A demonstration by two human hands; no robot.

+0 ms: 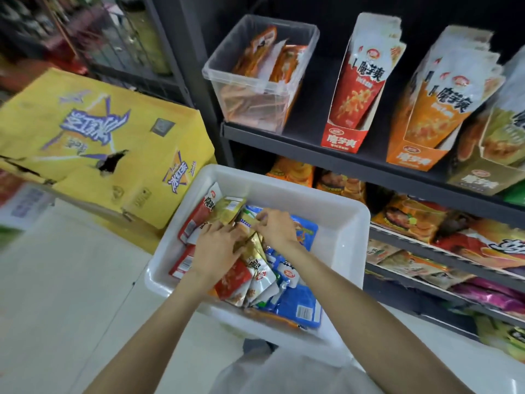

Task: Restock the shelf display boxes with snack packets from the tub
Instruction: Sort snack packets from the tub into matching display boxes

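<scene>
Head view: both hands' fingers (227,227) on gold packets (252,245) in tub (349,240).

Person, head view. We record two bare forearms with no sleeves showing as far as the lower edge. Left hand (217,245) and right hand (277,227): we see no gloves, rings, watch or wristband. At bottom centre we list a pale, whitish garment (284,376), blurred, with a grey patch above it.
</scene>
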